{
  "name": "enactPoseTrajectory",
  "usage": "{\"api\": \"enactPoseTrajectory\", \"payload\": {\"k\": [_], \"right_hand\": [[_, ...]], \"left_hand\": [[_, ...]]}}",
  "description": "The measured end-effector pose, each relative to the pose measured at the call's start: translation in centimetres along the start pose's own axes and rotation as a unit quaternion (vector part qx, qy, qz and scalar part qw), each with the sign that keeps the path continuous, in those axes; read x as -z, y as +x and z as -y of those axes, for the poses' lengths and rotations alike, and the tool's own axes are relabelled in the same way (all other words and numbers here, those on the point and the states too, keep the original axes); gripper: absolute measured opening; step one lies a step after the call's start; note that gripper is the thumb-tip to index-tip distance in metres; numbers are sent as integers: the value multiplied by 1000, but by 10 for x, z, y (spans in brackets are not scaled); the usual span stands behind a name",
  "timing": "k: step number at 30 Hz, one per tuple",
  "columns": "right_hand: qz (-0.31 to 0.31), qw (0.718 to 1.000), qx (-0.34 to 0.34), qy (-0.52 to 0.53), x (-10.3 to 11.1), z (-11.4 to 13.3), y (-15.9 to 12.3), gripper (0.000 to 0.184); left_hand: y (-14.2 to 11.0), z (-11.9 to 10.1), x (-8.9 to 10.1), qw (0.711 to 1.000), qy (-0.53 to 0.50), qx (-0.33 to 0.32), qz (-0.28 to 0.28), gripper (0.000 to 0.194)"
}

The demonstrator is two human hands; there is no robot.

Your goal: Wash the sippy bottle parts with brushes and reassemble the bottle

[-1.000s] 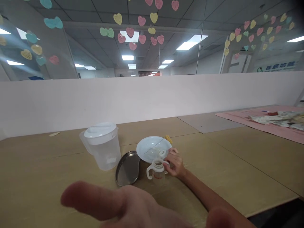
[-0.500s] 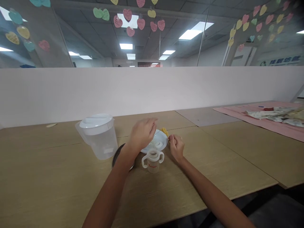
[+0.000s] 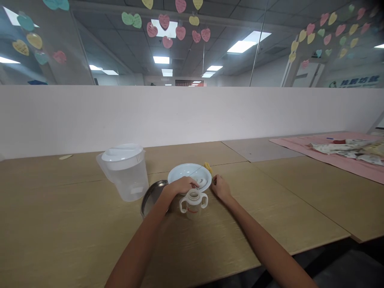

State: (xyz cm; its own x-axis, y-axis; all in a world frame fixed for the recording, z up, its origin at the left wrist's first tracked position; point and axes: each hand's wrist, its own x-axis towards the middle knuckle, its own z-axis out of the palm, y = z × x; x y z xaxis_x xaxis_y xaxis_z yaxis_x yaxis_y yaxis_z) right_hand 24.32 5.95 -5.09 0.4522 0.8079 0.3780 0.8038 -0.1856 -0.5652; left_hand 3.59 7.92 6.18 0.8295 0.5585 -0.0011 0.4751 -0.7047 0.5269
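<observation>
My left hand (image 3: 181, 186) lies low over the front rim of a white plate (image 3: 189, 172), its fingertips beside a small white ring (image 3: 202, 183) on the plate. Whether those fingers grip the ring is hidden. My right hand (image 3: 221, 188) rests on the wooden table (image 3: 255, 200) just right of the plate, holding nothing I can see. A yellow piece (image 3: 207, 167) lies at the plate's far edge. In front of the plate stands a clear baby bottle with two white handles (image 3: 193, 206), open at the top.
A clear plastic pitcher with a white lid (image 3: 124, 174) stands left of a steel kidney dish (image 3: 153, 198). A thin wooden stick (image 3: 66, 157) lies farther left. A white partition (image 3: 180, 120) runs behind the table, and a pink cloth with printed fabric (image 3: 339, 152) lies at the right.
My left hand has come down from above the plate onto its front part by the ring. My right hand has lowered to the table beside the plate.
</observation>
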Motion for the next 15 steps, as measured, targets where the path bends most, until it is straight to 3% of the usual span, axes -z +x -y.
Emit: {"api": "enactPoseTrajectory", "payload": {"k": [4,10,15], "right_hand": [[-4,1000,16,2,-1,-5,1,13],[-59,998,15,-9,-1,-7,2,15],[-56,998,0,11,-1,-5,1,21]], "left_hand": [[-3,6,1,999,-30,-4,-17,25],[0,5,-3,997,-69,-14,-28,21],[5,2,-4,995,-86,-8,-53,25]]}}
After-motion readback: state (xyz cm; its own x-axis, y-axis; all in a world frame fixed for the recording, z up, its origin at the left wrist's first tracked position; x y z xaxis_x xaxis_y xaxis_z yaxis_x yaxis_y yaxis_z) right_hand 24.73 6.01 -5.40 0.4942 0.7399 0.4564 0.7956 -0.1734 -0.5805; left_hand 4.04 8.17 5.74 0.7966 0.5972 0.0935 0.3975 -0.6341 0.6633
